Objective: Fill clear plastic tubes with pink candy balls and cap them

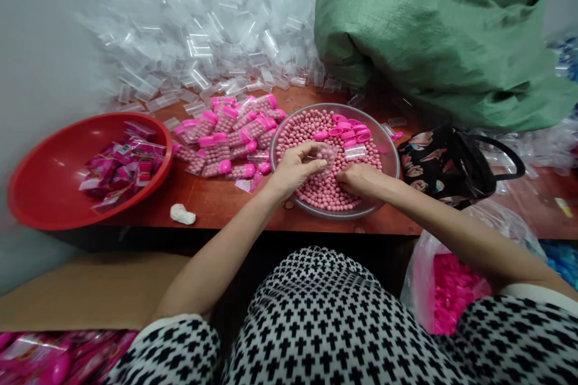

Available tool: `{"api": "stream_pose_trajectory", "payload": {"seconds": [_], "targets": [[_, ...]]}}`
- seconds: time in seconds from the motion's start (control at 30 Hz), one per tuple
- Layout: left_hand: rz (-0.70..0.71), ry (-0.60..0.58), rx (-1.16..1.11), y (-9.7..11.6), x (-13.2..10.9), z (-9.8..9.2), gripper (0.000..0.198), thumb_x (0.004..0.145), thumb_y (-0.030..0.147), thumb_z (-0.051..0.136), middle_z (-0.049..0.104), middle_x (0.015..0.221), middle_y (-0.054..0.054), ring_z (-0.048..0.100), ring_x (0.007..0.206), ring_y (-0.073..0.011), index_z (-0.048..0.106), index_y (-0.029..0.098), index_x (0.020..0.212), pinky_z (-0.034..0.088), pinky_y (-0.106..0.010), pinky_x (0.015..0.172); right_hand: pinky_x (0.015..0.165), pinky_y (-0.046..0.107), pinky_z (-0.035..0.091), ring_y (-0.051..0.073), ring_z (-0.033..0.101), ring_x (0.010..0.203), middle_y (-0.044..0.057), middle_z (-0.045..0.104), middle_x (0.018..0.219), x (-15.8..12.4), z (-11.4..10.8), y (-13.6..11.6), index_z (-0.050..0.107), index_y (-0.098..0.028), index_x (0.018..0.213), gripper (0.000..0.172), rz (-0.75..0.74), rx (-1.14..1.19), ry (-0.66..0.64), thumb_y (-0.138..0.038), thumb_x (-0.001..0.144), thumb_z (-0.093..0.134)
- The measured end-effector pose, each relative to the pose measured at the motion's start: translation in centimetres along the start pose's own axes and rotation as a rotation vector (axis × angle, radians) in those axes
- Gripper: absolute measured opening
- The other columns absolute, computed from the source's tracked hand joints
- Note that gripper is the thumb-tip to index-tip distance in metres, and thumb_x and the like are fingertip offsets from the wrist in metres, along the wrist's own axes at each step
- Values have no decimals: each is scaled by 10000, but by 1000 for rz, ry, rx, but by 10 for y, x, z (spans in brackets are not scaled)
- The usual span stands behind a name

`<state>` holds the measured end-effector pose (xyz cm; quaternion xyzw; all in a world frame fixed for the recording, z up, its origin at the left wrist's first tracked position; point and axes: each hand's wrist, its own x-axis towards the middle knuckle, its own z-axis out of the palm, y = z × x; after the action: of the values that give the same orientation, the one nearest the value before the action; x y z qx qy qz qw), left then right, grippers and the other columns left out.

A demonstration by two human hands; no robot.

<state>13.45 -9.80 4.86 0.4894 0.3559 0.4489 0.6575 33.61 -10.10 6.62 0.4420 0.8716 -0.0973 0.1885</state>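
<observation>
Two bare hands meet over a metal bowl (394,159) of pink beads (301,127), at the front edge of a reddish wooden table (221,207). The left hand (295,169) has its thumb and fingers brought together on a clear tube (330,158), which juts out beyond the fingertips toward the middle of the bowl, above the beads. How many beads the tube contains is too blurred to tell. The right hand (361,180) is lower and just to the right of that tube, its fingers curled down into the beads; whether they are pinched on any cannot be told, since the hand itself hides the tips.

Beyond the right hand, a second tube (355,152) lies on the beads, near it and apart from the tube in the left hand. Several bright pink caps (347,126) are grouped at the far side of the bowl. Left of the bowl is a pile of bead-filled tubes (217,147) with pink ends, and farther left a red basin (40,177) with pink packets (121,162) in it. A large heap of clear tubes (198,36) rises behind, beside a green sack (428,30). A black floral bag (445,165) is just right of the bowl.
</observation>
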Motion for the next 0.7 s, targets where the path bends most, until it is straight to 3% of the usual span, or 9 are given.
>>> {"api": "stream_pose_trajectory", "payload": {"seconds": [0.13,0.33,0.4,0.5,0.57,0.7], "targets": [[-20,-23,54,3,-1,0,373,652,241,827,737,989,-54,685,906,-194,754,155,1008,597,-359,856,671,283,401,207,671,767,118,773,875,-1,-5,9,777,-144,916,252,-9,77,23,-196,946,532],[29,-37,110,1,1,-1,330,658,265,820,751,1001,-61,696,929,-210,760,169,968,579,-379,901,749,289,463,213,692,843,82,788,970,-12,-1,32,798,-186,1004,252,14,348,163,-275,943,570],[32,-45,136,0,1,0,319,662,293,822,754,978,-61,698,941,-220,763,172,951,577,-387,907,763,305,484,220,694,859,79,785,963,-17,0,32,798,-193,994,243,33,445,321,-290,943,581],[29,-80,190,0,1,2,277,665,326,824,759,944,-62,702,951,-238,765,171,887,569,-403,924,817,318,513,208,695,902,76,772,1002,-24,-6,23,788,-211,1044,250,-4,611,714,-347,959,596],[26,-110,232,1,0,3,269,687,334,812,766,942,-63,705,957,-245,770,171,897,559,-410,942,822,317,523,194,690,897,68,758,997,-26,-12,14,783,-231,1078,254,-92,652,836,-377,959,612],[27,-123,269,2,-3,2,340,744,356,779,775,1017,-76,712,985,-259,770,165,1025,557,-410,941,772,322,538,182,675,845,60,736,938,-23,-17,3,765,-253,1136,274,-225,631,769,-365,983,567]]}}
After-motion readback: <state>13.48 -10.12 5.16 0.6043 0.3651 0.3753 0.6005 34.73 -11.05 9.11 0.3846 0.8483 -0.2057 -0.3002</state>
